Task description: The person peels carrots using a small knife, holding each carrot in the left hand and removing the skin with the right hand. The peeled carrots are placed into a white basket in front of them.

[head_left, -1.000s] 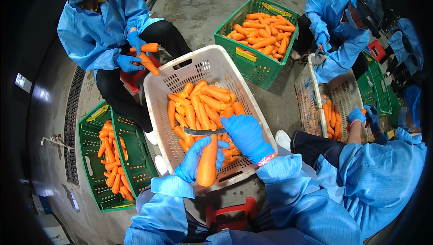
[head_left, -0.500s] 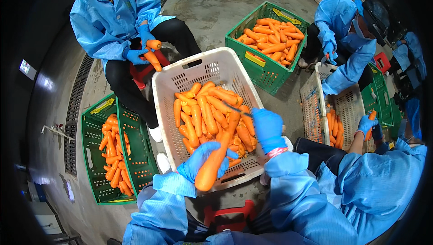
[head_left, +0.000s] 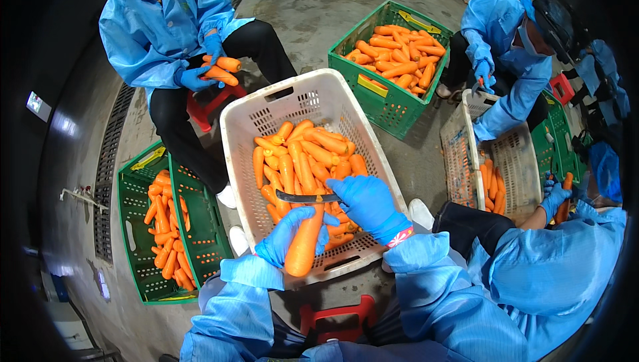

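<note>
Likely stiff but slick, the carrot (head_left: 303,250) above the white crate's (head_left: 243,179) near edge suits a mid-body hold; the left hand's (head_left: 282,237) fingers wrap it, the right hand's (head_left: 370,206) clamp the curved knife (head_left: 299,198).

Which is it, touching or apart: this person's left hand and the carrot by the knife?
Touching: the head view shows the left hand gripping the carrot on both sides.

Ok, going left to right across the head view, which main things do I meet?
Floor grate → lower-left green crate → your left grip → your right grip → right-side white crate → far-right red stool.
</note>
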Motion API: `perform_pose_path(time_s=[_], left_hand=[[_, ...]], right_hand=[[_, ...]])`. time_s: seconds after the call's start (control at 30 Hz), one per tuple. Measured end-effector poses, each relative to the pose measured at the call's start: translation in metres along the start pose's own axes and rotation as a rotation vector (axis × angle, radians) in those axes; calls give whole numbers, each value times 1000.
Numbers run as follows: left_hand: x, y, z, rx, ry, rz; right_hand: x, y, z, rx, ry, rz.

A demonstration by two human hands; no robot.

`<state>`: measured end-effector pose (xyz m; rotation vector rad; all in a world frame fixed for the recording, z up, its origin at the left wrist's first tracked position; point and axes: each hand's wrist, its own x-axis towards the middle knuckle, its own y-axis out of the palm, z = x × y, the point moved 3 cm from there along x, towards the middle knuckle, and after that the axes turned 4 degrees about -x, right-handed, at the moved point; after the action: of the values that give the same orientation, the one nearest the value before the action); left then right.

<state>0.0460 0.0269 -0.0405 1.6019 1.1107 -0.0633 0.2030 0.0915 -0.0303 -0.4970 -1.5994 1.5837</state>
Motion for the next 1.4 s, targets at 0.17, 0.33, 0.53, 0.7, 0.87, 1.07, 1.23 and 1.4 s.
perform_pose_path(time_s=[0.17, 0.33, 0.53, 0.7, 0.87, 1.07, 1.23, 1.4], left_hand=[[3, 1, 0, 41, 7, 49], [-11, 13, 1, 127, 8, 171], [-6, 5, -3, 93, 107, 144], [-2, 6, -4, -72, 126, 36], [-3, 3, -2, -216, 73, 84], [-1, 4, -1, -236, 24, 77], [0, 0, 2, -256, -4, 114], [-3, 5, 3, -277, 13, 241]], right_hand=[[-3, -1, -2, -36, -6, -65], [-10, 12, -39, 57, 237, -42], [-7, 0, -35, 181, 302, -96], [-1, -7, -25, 269, 214, -175], [2, -10, -11, 257, 135, -159], [-2, -2, -4, 216, 44, -138], [-1, -5, 6, 139, 103, -37], [-7, 12, -19, 91, 224, 18]])
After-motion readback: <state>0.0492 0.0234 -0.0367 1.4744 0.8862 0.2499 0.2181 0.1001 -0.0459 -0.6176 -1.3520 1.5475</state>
